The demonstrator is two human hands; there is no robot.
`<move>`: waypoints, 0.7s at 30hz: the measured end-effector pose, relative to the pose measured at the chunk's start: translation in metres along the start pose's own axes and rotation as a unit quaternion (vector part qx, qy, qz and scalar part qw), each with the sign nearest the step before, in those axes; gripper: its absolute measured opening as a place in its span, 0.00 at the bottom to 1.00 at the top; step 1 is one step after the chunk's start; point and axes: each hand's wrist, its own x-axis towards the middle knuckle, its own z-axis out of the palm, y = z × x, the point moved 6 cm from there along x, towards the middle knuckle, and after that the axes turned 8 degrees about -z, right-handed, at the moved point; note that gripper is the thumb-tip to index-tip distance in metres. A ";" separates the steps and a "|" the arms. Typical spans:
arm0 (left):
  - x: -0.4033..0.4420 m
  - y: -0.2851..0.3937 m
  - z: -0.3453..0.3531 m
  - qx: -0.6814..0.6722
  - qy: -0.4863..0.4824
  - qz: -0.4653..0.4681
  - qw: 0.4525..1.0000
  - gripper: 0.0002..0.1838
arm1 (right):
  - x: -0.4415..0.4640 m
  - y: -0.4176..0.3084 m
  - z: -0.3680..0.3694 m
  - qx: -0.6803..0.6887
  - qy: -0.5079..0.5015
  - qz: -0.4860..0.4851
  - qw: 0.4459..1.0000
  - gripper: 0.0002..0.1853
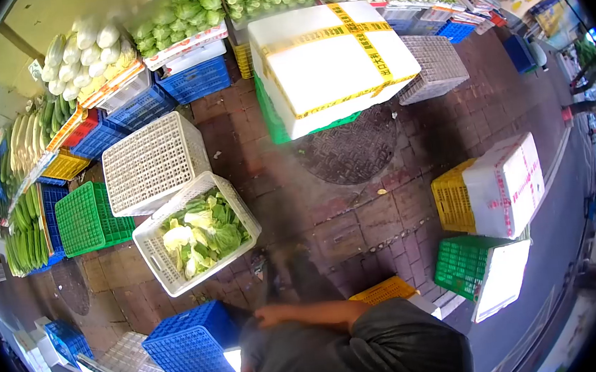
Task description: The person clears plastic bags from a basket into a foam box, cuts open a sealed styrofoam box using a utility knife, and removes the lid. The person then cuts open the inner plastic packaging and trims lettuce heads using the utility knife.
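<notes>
My right hand [273,315] rests across the front of my dark shirt [329,355], with the forearm bent in from the right. Its fingers are small and partly hidden against the clothing, so I cannot tell whether they hold anything. My left hand is out of view; only a sliver of that arm shows at the bottom edge. Just ahead of my feet sits a white plastic crate [170,273] with loose leafy greens [206,234] inside. A blue crate [190,343] stands close by on my left.
An upturned white crate [155,160] and green crate [93,218] stand near the vegetable displays [177,15]. Ahead, a taped white foam box [336,60] rests on a green crate. More foam boxes [506,187] and a green crate [461,267] line the road side.
</notes>
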 end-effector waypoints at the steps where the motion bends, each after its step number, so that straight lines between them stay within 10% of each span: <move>1: 0.002 0.002 -0.001 0.004 -0.001 0.001 1.000 0.15 | -0.001 -0.002 0.000 0.003 -0.003 0.002 1.000 0.31; 8: 0.003 0.002 0.001 0.010 0.004 0.011 1.000 0.15 | -0.003 -0.034 -0.024 -0.013 -0.056 0.034 0.998 0.34; 11: 0.007 0.006 0.004 0.012 0.008 0.017 1.000 0.15 | 0.003 -0.079 -0.034 -0.173 0.038 -0.093 0.980 0.32; 15: 0.007 0.007 0.003 0.014 0.020 0.023 0.999 0.15 | 0.024 -0.085 -0.013 -0.067 -0.182 -0.034 0.980 0.29; 21: 0.001 -0.006 -0.003 0.026 0.047 0.034 0.998 0.15 | 0.012 -0.084 -0.018 -0.093 -0.142 -0.087 0.982 0.26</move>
